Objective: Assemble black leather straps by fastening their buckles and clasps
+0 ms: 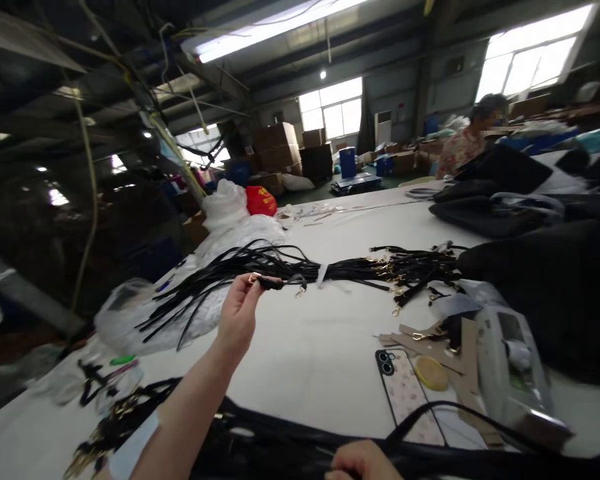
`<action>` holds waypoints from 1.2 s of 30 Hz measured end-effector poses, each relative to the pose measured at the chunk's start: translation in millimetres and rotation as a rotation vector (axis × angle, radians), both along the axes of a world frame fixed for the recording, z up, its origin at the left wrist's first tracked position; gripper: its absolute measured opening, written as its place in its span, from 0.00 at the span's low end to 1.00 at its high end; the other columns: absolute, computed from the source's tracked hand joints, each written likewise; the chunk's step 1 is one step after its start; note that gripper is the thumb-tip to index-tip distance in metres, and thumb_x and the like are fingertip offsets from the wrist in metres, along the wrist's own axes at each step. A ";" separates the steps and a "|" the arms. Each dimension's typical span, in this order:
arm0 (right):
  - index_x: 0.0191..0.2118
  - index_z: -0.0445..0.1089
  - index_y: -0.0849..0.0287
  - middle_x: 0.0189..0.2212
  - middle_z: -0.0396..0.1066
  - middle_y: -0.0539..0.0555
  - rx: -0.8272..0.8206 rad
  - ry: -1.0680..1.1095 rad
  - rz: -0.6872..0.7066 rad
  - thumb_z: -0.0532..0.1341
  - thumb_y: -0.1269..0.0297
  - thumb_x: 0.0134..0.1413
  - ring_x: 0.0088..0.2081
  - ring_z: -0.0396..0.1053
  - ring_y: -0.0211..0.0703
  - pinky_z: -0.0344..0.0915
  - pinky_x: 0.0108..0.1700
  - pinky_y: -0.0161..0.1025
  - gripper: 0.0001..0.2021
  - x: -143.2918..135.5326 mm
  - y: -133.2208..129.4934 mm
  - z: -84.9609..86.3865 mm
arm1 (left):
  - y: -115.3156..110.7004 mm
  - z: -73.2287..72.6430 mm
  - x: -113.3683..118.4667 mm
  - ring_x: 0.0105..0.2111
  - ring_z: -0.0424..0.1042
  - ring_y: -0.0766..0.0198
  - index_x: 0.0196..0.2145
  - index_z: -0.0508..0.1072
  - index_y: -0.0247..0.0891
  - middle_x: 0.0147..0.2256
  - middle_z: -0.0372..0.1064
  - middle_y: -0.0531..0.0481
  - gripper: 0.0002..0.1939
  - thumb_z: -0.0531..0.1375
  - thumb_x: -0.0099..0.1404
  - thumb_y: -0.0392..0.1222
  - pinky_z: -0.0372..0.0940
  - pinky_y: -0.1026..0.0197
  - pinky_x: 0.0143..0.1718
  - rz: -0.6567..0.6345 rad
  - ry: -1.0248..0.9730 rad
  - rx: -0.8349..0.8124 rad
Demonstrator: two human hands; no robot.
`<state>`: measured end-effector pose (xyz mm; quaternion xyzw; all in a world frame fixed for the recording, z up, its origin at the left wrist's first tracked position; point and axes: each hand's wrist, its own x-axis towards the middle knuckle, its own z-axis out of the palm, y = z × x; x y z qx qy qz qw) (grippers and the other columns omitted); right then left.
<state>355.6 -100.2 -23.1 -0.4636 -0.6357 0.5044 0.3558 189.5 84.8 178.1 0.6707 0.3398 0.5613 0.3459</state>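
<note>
My left hand (237,310) reaches out over the white table, its thumb and fingers pinched on a short black strap (270,283) with gold-coloured hardware. Just behind it lies a long bundle of black straps (350,270), bound by a white tie (322,275), with gold clasps at its right end. At the bottom edge my right hand (363,460) is curled closed, partly cut off by the frame. It rests at a second heap of black straps (275,437); what its fingers grip is hidden.
On the right lie a phone (413,400), a yellow round lid (431,373), cardboard strips (467,347) and a clear plastic box (513,367). Black bags (545,267) are piled beyond. Clear plastic wrap (125,313) covers the left edge. A co-worker (463,147) is at the far right.
</note>
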 end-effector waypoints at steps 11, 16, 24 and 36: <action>0.33 0.77 0.58 0.15 0.60 0.46 -0.432 0.640 -0.353 0.69 0.47 0.46 0.29 0.65 0.42 0.63 0.43 0.41 0.18 24.4 -12.8 32.1 | -101.0 -27.0 -76.6 0.13 0.51 0.75 0.33 0.66 0.37 0.17 0.55 0.61 0.15 0.57 0.65 0.53 0.45 0.73 0.14 -0.168 0.278 -0.617; 0.28 0.76 0.58 0.16 0.62 0.47 -0.435 0.721 -0.269 0.69 0.52 0.49 0.28 0.64 0.40 0.62 0.40 0.38 0.13 26.6 -15.1 33.6 | -107.4 -77.6 -66.6 0.15 0.46 0.76 0.29 0.64 0.36 0.17 0.51 0.61 0.19 0.60 0.61 0.56 0.41 0.73 0.14 -0.185 -0.051 -0.797; 0.28 0.77 0.56 0.16 0.63 0.48 -0.478 0.746 -0.261 0.70 0.56 0.50 0.29 0.64 0.39 0.59 0.34 0.35 0.09 27.6 -16.5 22.6 | -104.7 -87.3 -58.6 0.13 0.42 0.77 0.30 0.63 0.37 0.16 0.45 0.63 0.20 0.59 0.62 0.58 0.36 0.73 0.15 -0.313 -0.473 -0.976; 0.33 0.78 0.60 0.23 0.69 0.51 -0.429 0.572 -0.247 0.68 0.53 0.52 0.22 0.53 0.32 0.51 0.26 0.34 0.14 21.3 -15.8 23.6 | -105.0 -92.3 -46.6 0.10 0.43 0.79 0.30 0.67 0.35 0.15 0.48 0.63 0.19 0.64 0.59 0.55 0.38 0.73 0.11 -0.414 -0.753 -1.038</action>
